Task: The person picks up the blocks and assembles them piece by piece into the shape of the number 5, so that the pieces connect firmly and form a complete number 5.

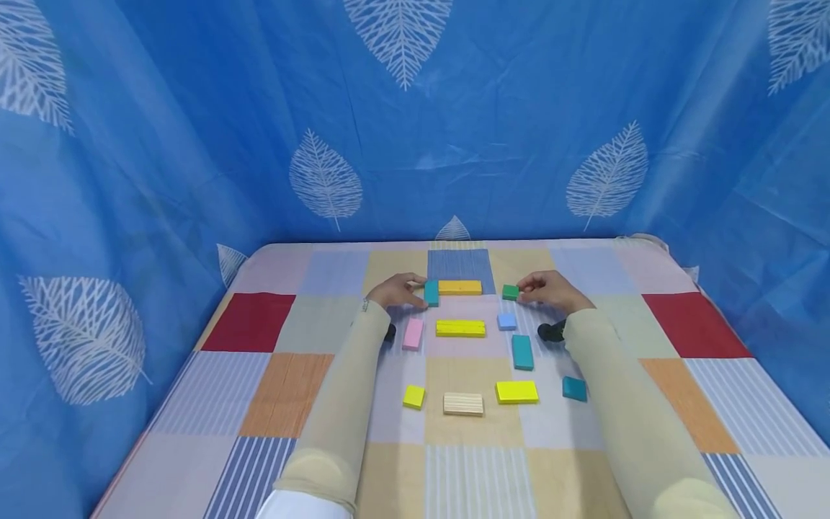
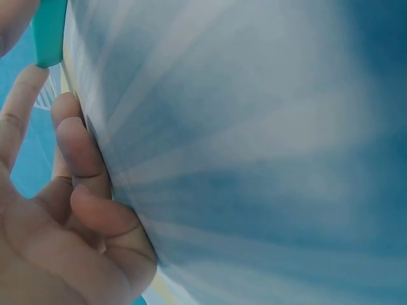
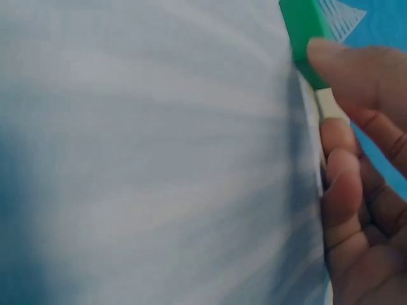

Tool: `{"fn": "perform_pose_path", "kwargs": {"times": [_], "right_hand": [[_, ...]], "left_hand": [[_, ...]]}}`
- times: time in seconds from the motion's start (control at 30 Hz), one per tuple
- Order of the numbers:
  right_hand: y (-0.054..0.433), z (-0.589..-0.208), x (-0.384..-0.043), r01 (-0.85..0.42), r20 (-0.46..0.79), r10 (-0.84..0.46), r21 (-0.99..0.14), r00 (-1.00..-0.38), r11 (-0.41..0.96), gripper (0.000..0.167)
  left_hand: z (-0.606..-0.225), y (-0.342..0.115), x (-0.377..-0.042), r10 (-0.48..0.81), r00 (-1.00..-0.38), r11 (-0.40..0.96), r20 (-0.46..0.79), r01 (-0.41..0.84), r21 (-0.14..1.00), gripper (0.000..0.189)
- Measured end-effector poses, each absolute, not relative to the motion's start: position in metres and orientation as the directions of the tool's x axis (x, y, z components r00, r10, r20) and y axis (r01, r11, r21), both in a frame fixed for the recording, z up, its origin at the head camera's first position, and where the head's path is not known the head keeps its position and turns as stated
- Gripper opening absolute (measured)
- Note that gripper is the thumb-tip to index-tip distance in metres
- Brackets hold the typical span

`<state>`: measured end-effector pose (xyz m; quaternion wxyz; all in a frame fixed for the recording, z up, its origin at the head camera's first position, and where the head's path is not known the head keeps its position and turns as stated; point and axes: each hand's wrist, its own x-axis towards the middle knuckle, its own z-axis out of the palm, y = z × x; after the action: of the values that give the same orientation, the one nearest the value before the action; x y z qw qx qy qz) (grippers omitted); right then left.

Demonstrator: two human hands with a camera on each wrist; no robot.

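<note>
My left hand (image 1: pixel 395 291) pinches a teal block (image 1: pixel 431 293) between thumb and index finger at its two ends. This block stands crosswise against the left end of an orange block (image 1: pixel 460 287). In the left wrist view the teal block (image 2: pixel 49 33) shows at the top, with a fingertip at its lower end and the other fingers curled on the cloth. My right hand (image 1: pixel 550 290) holds a small green block (image 1: pixel 510 292), apart from the orange one. The right wrist view has the thumb on the green block (image 3: pixel 306 39); the index finger is partly hidden.
Nearer on the patchwork cloth (image 1: pixel 473 461) lie a pink block (image 1: pixel 412 334), yellow blocks (image 1: pixel 460 329), a blue block (image 1: pixel 506 321), teal blocks (image 1: pixel 521 352) and a wooden block (image 1: pixel 463 404). A blue leaf-patterned curtain (image 1: pixel 454 173) hangs behind the table.
</note>
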<state>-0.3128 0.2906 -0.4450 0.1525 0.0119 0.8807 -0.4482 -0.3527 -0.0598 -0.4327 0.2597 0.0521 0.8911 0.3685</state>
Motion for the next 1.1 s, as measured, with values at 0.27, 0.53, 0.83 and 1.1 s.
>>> {"fn": "perform_pose_path", "kwargs": {"times": [0.27, 0.53, 0.83, 1.1], "right_hand": [[0.287, -0.443, -0.318, 0.19, -0.309, -0.096, -0.772, -0.946, 0.607, 0.042], [0.278, -0.442, -0.321, 0.19, -0.306, -0.083, -0.758, -0.948, 0.624, 0.041], [0.27, -0.439, -0.324, 0.165, -0.307, -0.091, -0.713, -0.947, 0.681, 0.039], [0.265, -0.438, -0.334, 0.206, -0.341, -0.082, -0.725, -0.937, 0.657, 0.039]], "left_hand": [[-0.431, -0.061, -0.353, 0.29, -0.859, 0.715, -0.421, -0.098, 0.693, 0.067], [-0.434, -0.06, -0.356, 0.24, -0.857, 0.727, -0.455, -0.152, 0.67, 0.067], [-0.438, -0.058, -0.359, 0.25, -0.853, 0.726, -0.457, -0.147, 0.672, 0.066], [-0.435, -0.059, -0.357, 0.242, -0.861, 0.725, -0.448, -0.146, 0.673, 0.066]]}}
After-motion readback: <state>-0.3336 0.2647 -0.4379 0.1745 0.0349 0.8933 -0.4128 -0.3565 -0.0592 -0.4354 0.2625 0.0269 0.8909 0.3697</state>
